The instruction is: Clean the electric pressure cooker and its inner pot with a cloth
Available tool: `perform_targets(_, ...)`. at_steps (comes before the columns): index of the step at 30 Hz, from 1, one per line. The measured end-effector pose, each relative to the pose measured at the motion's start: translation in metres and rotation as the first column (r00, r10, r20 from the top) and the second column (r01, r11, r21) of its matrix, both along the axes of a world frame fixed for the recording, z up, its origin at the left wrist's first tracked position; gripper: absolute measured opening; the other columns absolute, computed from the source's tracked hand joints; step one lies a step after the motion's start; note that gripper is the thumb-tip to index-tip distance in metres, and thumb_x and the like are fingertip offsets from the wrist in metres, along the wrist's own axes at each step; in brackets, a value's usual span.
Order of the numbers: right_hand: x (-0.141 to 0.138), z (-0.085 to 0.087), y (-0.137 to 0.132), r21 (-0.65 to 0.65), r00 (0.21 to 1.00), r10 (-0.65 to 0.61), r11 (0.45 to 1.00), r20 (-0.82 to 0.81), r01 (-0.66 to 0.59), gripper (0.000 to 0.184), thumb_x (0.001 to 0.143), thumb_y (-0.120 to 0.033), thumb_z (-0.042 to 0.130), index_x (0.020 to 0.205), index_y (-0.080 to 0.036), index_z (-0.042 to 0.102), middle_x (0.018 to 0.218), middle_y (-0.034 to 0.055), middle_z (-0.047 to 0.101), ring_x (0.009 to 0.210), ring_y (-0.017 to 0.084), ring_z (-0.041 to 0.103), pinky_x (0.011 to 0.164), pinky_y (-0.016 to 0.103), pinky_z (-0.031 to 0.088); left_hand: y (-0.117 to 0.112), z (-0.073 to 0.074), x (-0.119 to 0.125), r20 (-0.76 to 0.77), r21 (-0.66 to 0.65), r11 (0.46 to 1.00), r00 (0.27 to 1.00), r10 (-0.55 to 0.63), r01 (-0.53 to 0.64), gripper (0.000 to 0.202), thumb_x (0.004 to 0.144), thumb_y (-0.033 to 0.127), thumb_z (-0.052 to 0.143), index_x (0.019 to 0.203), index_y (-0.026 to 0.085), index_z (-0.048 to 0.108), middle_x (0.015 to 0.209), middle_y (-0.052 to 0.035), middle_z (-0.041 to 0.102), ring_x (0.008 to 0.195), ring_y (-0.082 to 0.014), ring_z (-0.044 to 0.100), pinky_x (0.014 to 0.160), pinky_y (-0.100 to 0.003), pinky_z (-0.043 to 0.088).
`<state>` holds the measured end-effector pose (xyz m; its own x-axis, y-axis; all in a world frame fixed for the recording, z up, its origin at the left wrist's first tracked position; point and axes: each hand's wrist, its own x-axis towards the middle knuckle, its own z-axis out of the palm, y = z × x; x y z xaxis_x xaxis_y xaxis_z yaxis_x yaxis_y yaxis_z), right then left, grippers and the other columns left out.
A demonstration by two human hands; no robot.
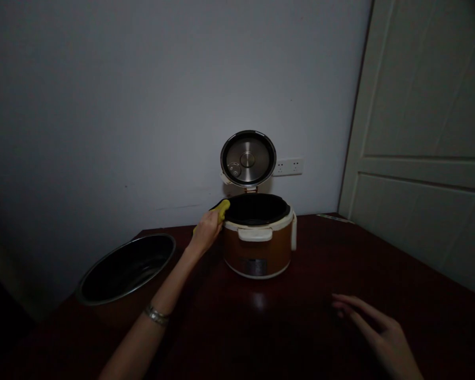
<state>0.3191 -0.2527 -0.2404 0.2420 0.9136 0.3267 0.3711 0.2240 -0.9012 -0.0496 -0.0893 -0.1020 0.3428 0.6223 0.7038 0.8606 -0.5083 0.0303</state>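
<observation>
A rice cooker (257, 248) with an orange-brown body and a white rim stands on the dark red table, its round lid (248, 158) raised. At the left side of its rim, my left hand (208, 228) is closed around a yellow cloth (222, 209), which touches or nearly touches the rim. The dark inside of the cooker is too dim to make out. My right hand (374, 324) hovers over the table at the lower right, fingers stretched out and thumb slightly apart, holding nothing.
On the left of the table (301, 316) sits a large dark inner pot (129, 269) with a metallic rim, beside my left forearm. Behind the cooker, wall sockets (288, 167) show on the pale wall. A white door (423, 153) borders the table on the right.
</observation>
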Motion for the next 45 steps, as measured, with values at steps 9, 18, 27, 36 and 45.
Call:
perform_targets(9, -0.027, -0.005, -0.012, 0.114, 0.999, 0.035, 0.993, 0.037, -0.039, 0.029, 0.072, -0.044, 0.062, 0.085, -0.023, 0.076, 0.081, 0.0059, 0.074, 0.071, 0.022, 0.07, 0.067, 0.025, 0.058, -0.022, -0.004, 0.008, -0.118, 0.042, 0.999, 0.993, 0.031, -0.026, 0.026, 0.084, 0.013, 0.044, 0.108, 0.013, 0.053, 0.106, -0.0141, 0.063, 0.104, -0.023, 0.058, 0.092, -0.038, 0.046)
perform_targets(18, -0.046, 0.014, -0.022, 0.201, 0.987, 0.129, 0.969, 0.094, -0.146, 0.023, 0.078, -0.04, 0.06, 0.087, -0.027, 0.076, 0.088, 0.0046, 0.074, 0.074, 0.022, 0.071, 0.064, 0.024, 0.058, -0.058, 0.007, 0.036, -0.14, 0.048, 0.989, 0.981, -0.135, 0.142, 0.03, 0.085, 0.019, 0.044, 0.112, 0.013, 0.054, 0.107, -0.0141, 0.064, 0.099, -0.0224, 0.06, 0.087, -0.037, 0.049)
perform_targets(27, -0.06, 0.08, -0.017, 0.324, 0.991, 0.05, 0.942, 0.121, -0.087, 0.023, 0.078, -0.041, 0.061, 0.09, -0.026, 0.074, 0.085, 0.0042, 0.074, 0.077, 0.021, 0.07, 0.07, 0.025, 0.058, -0.08, 0.058, 0.047, 0.489, -0.018, 0.977, 0.854, -0.176, 0.212, 0.026, 0.084, 0.033, 0.045, 0.09, 0.016, 0.063, 0.077, -0.0029, 0.065, 0.069, -0.0152, 0.058, 0.064, -0.025, 0.045)
perform_targets(36, -0.089, 0.134, 0.01, 0.403, 0.955, 0.286, 0.885, -0.074, -0.233, 0.054, 0.08, -0.043, 0.061, 0.129, -0.023, 0.051, 0.121, 0.0111, 0.062, 0.102, 0.023, 0.064, 0.085, 0.038, 0.055, -0.116, 0.059, 0.068, 0.692, -0.507, 0.571, 0.7, -0.178, 0.646, 0.038, 0.085, 0.048, 0.048, 0.089, 0.015, 0.067, 0.081, -0.0041, 0.067, 0.067, -0.0131, 0.057, 0.061, -0.023, 0.044)
perform_targets(45, -0.102, 0.109, 0.003, 0.079, 0.877, 0.464, 0.886, -0.122, -0.457, 0.08, 0.062, -0.039, 0.078, 0.133, -0.024, 0.045, 0.136, 0.0115, 0.05, 0.12, 0.028, 0.051, 0.099, 0.046, 0.043, -0.131, 0.044, 0.085, 0.312, -0.605, 0.638, 0.879, -0.361, 0.476, 0.039, 0.087, 0.048, 0.042, 0.082, 0.018, 0.067, 0.084, -0.0039, 0.066, 0.077, -0.0165, 0.057, 0.072, -0.027, 0.042)
